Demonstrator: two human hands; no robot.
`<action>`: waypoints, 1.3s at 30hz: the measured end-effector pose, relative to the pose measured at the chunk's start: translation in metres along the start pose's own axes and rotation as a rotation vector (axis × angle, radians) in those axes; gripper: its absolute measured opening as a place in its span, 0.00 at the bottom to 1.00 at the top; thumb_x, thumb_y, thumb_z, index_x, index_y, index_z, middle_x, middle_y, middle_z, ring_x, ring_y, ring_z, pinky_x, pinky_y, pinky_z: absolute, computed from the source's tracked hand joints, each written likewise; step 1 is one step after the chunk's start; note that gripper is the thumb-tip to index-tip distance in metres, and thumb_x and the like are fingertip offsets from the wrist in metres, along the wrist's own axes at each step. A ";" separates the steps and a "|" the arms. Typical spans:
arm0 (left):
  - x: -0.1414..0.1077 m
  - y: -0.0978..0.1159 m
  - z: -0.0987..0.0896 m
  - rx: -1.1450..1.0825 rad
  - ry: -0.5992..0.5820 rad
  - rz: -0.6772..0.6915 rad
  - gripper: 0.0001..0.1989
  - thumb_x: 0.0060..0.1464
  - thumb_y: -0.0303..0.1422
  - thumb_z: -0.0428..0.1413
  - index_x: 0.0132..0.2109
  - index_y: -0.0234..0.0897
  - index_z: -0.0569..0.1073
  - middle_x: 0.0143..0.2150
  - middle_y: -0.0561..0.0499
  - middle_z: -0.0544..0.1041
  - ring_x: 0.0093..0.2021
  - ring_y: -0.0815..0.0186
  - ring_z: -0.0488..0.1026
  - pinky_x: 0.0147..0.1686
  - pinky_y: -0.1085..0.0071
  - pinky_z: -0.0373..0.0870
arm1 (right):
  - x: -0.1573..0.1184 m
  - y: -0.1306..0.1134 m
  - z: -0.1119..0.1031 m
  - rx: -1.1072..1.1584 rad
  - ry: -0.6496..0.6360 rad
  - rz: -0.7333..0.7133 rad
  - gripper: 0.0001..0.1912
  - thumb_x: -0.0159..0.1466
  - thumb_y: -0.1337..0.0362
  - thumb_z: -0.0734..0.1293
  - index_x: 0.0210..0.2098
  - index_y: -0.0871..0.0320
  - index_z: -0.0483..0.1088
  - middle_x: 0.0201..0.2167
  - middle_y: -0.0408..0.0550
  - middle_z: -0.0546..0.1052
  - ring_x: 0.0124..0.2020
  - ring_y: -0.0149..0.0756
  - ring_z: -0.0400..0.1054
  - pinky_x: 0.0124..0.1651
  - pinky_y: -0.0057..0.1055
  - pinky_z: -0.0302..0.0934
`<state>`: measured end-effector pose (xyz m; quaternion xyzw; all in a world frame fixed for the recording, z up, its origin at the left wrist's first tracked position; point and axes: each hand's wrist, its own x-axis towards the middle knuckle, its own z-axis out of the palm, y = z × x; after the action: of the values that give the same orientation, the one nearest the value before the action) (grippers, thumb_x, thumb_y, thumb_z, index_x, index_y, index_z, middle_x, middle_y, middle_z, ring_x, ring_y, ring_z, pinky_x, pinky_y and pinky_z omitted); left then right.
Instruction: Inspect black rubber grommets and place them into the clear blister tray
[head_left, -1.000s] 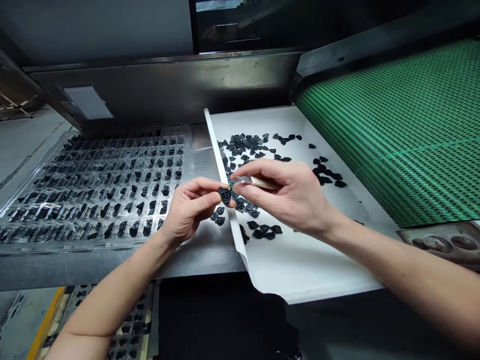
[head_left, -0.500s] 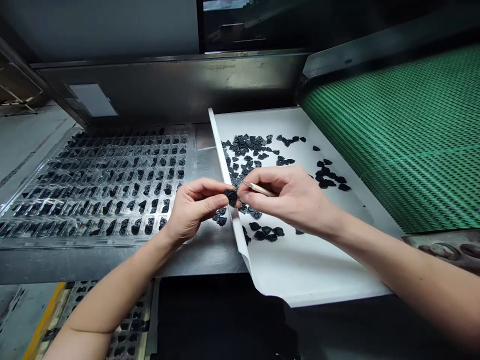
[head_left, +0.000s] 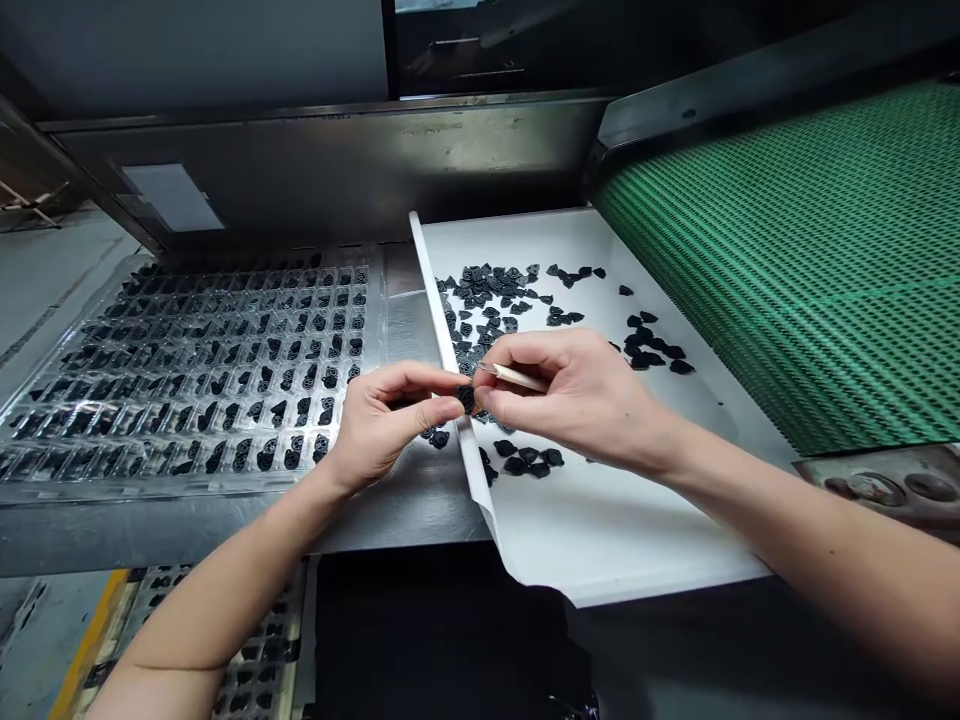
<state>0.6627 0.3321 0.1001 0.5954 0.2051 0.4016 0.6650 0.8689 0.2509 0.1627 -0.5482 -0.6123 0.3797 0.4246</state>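
I have my left hand (head_left: 371, 422) pinching a black part (head_left: 466, 399) at its fingertips (head_left: 451, 407), axis unclear; my right hand (head_left: 585, 400) clasps a tool (head_left: 517, 377) pointing left.

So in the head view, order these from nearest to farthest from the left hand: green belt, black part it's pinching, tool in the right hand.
1. Black part: pinched in the left hand.
2. Tool: just to the right, in the right hand.
3. Green belt: far right.
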 end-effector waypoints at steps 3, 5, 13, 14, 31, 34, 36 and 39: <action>0.000 0.001 0.001 -0.097 -0.018 -0.059 0.09 0.54 0.33 0.76 0.43 0.41 0.90 0.40 0.45 0.88 0.34 0.65 0.83 0.32 0.75 0.77 | 0.003 -0.004 0.000 0.118 -0.038 0.049 0.05 0.60 0.67 0.75 0.30 0.62 0.77 0.22 0.42 0.71 0.24 0.27 0.59 0.24 0.25 0.51; 0.001 0.002 0.001 -0.174 -0.024 -0.110 0.09 0.54 0.34 0.76 0.43 0.40 0.89 0.37 0.45 0.87 0.30 0.68 0.80 0.26 0.78 0.71 | 0.005 -0.005 -0.001 0.183 -0.074 0.094 0.06 0.61 0.65 0.75 0.31 0.62 0.78 0.22 0.43 0.71 0.24 0.27 0.59 0.25 0.25 0.50; 0.005 0.003 0.001 -0.294 -0.053 -0.191 0.10 0.54 0.36 0.76 0.42 0.39 0.89 0.32 0.44 0.85 0.21 0.75 0.67 0.21 0.79 0.56 | 0.007 -0.005 -0.004 0.170 -0.122 0.107 0.09 0.66 0.61 0.75 0.34 0.62 0.81 0.27 0.48 0.75 0.27 0.29 0.61 0.27 0.27 0.50; 0.005 0.003 0.000 -0.293 -0.056 -0.189 0.10 0.54 0.35 0.76 0.42 0.39 0.89 0.32 0.44 0.85 0.21 0.76 0.66 0.21 0.79 0.55 | 0.007 -0.005 -0.003 0.161 -0.123 0.093 0.10 0.67 0.61 0.75 0.34 0.62 0.81 0.26 0.47 0.75 0.26 0.29 0.60 0.26 0.27 0.49; 0.015 0.006 -0.012 -0.239 0.062 -0.124 0.19 0.53 0.42 0.73 0.45 0.31 0.84 0.35 0.43 0.84 0.18 0.79 0.51 0.19 0.74 0.42 | 0.002 0.012 0.000 -0.423 0.037 -0.315 0.06 0.70 0.66 0.67 0.37 0.56 0.75 0.28 0.43 0.76 0.24 0.31 0.62 0.25 0.31 0.52; 0.030 0.018 -0.040 -0.101 0.232 0.032 0.19 0.54 0.43 0.72 0.43 0.32 0.82 0.38 0.41 0.85 0.18 0.80 0.49 0.19 0.73 0.43 | 0.001 0.013 -0.002 -0.531 0.072 -0.421 0.06 0.70 0.68 0.65 0.39 0.56 0.74 0.29 0.43 0.75 0.26 0.31 0.63 0.28 0.31 0.54; 0.045 0.030 -0.069 0.102 0.357 0.119 0.19 0.56 0.44 0.70 0.44 0.32 0.82 0.40 0.41 0.86 0.19 0.79 0.50 0.19 0.72 0.45 | 0.001 0.012 -0.002 -0.556 0.076 -0.479 0.06 0.71 0.69 0.65 0.39 0.56 0.73 0.30 0.43 0.74 0.25 0.30 0.62 0.28 0.31 0.55; 0.077 0.050 -0.119 0.434 0.522 0.171 0.18 0.58 0.42 0.66 0.48 0.32 0.82 0.41 0.43 0.85 0.20 0.76 0.52 0.21 0.71 0.50 | 0.001 0.009 -0.001 -0.554 0.054 -0.538 0.06 0.71 0.71 0.64 0.40 0.57 0.73 0.30 0.43 0.73 0.26 0.29 0.62 0.28 0.30 0.55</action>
<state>0.6044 0.4656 0.1391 0.6153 0.3980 0.5416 0.4120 0.8726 0.2528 0.1544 -0.4718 -0.8022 0.0602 0.3609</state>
